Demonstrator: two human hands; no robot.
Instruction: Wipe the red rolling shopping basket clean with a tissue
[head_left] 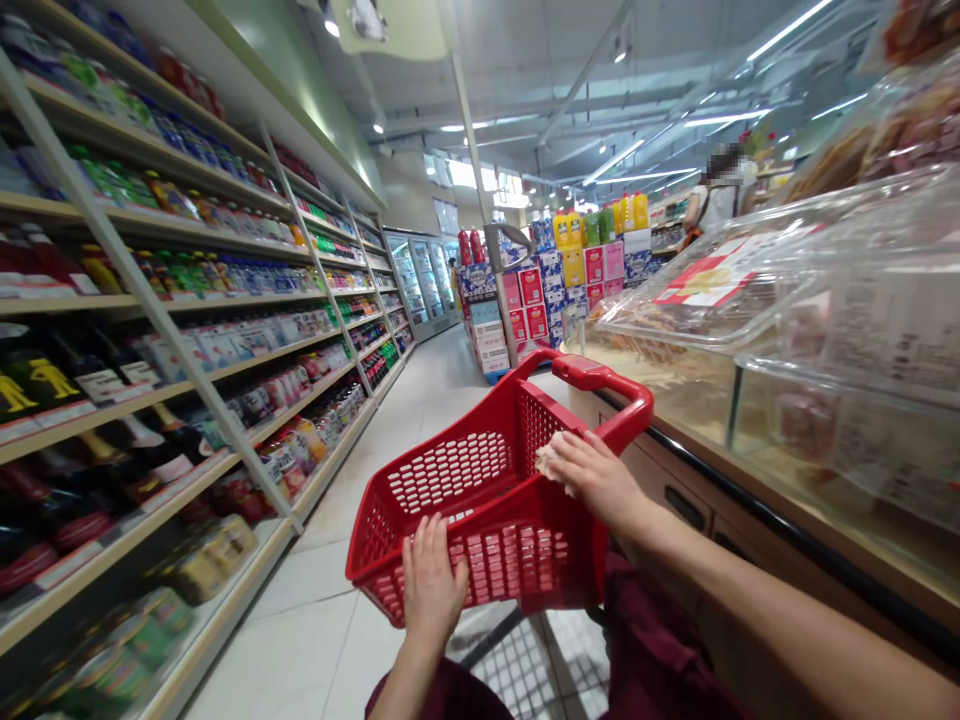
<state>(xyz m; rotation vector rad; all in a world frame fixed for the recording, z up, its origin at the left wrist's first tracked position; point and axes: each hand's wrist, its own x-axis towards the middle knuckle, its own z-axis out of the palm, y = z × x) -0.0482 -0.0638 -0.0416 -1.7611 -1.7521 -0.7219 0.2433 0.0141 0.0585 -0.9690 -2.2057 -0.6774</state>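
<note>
A red plastic shopping cart [480, 525] with perforated walls stands in front of me. My left hand [433, 585] rests against its near side, fingers stretched out flat at the rim and thumb apart. My right hand [604, 485] presses a crumpled white cloth [551, 458] to the cart near its handle end, the cloth bunched under the fingers. Just above that hand, the red handle [589, 375] curves round and is untouched. Nothing shows in the visible part of the basket.
Shelves of bottled drinks [247, 250] line the left side. To the right is a glass-sided counter [697, 385] with clear packaged food [720, 275]. Stacked drink boxes [529, 300] stand ahead, glass-door fridges [424, 285] behind. A person [712, 205] is at the far right.
</note>
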